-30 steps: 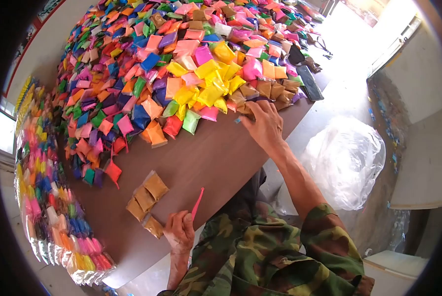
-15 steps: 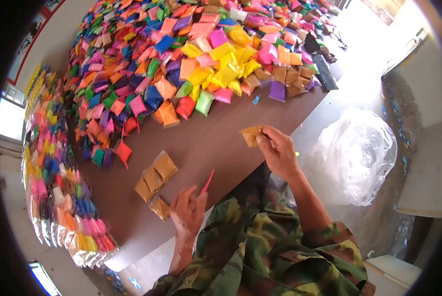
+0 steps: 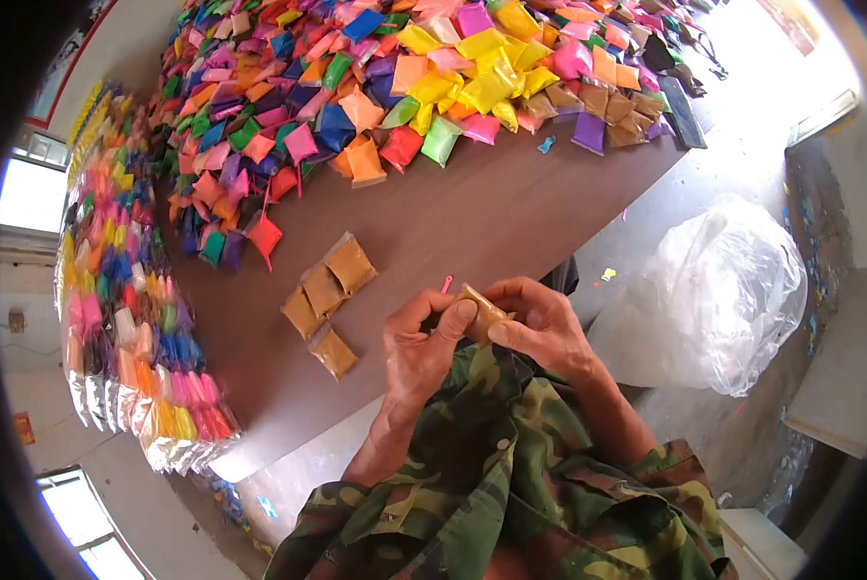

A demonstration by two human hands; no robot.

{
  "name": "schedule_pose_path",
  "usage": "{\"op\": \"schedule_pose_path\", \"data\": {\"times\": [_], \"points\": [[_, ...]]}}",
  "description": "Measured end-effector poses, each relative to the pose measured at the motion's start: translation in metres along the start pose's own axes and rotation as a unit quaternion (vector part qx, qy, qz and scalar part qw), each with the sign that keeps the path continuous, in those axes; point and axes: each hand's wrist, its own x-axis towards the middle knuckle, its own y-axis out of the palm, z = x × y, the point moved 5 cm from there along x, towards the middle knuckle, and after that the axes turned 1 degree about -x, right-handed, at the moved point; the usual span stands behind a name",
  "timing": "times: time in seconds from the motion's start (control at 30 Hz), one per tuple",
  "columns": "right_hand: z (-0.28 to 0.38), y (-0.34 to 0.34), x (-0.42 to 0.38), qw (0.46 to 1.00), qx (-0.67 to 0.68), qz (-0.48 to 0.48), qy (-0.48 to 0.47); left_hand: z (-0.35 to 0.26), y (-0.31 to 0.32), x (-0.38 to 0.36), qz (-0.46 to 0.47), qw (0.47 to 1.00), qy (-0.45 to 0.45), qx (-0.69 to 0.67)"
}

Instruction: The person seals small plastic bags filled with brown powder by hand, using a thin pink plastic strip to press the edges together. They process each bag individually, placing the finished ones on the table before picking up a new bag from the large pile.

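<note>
Close to the camouflage jacket, a small brown packet (image 3: 484, 317) is pinched between both hands. My left hand (image 3: 422, 348) is closed, its thumb pressing the packet's left side. A pink plastic stick (image 3: 447, 283) pokes up from behind the left fingers; most of it is hidden. My right hand (image 3: 542, 327) is closed on the packet's right side with thumb and fingers. To the left on the table lie several similar brown packets (image 3: 324, 288) in clear film, edge to edge, with one brown packet (image 3: 334, 352) at the lower end.
A heap of colourful packets (image 3: 356, 116) covers the far part of the brown table (image 3: 433, 217). Bundled clear bags of coloured packets (image 3: 143, 358) line the left edge. A big clear plastic bag (image 3: 719, 300) stands on the right, and a dark flat object (image 3: 683, 113) lies at the table's far right edge.
My right hand has brought the brown packet down and left toward my body. My left hand has moved right and up to meet it, still with the pink stick. The view has shifted slightly.
</note>
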Motion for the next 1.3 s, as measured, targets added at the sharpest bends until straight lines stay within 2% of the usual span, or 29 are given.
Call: {"op": "schedule_pose_path", "data": {"times": [0.1,0.23,0.3,0.43,0.5,0.63,0.9,1.03,1.2,1.3], "points": [[-0.015,0.003,-0.002,0.999,0.053,0.008,0.007,0.003,-0.005,-0.001,-0.001,1.0,0.012,0.009],[-0.023,0.001,-0.007,0.999,0.042,-0.025,-0.009,0.0,0.002,-0.002,0.005,0.999,-0.036,-0.031],[-0.017,0.002,-0.01,1.0,-0.019,-0.02,-0.01,0.002,0.004,-0.004,0.038,0.997,-0.061,-0.03],[-0.003,0.003,-0.013,0.995,-0.093,-0.021,-0.009,0.004,0.006,-0.006,0.02,0.999,-0.035,-0.025],[-0.006,0.007,-0.012,0.999,-0.016,-0.035,-0.015,0.009,0.002,-0.004,0.014,1.0,0.008,0.018],[-0.023,0.011,-0.012,0.995,0.079,-0.055,-0.017,0.009,0.005,-0.007,-0.002,1.0,-0.002,0.023],[-0.03,-0.006,-0.016,0.993,0.042,-0.089,-0.064,0.007,0.016,-0.009,0.056,0.997,-0.027,0.039],[-0.025,-0.008,-0.019,0.993,0.017,-0.092,-0.067,0.014,0.018,-0.009,0.039,0.998,-0.016,0.051],[-0.03,-0.004,-0.02,0.993,0.07,-0.094,-0.024,0.009,0.019,-0.008,0.037,0.992,0.052,0.112],[-0.033,-0.005,-0.021,0.991,0.083,-0.094,-0.036,0.006,0.022,-0.01,0.033,0.997,0.029,0.065]]}}
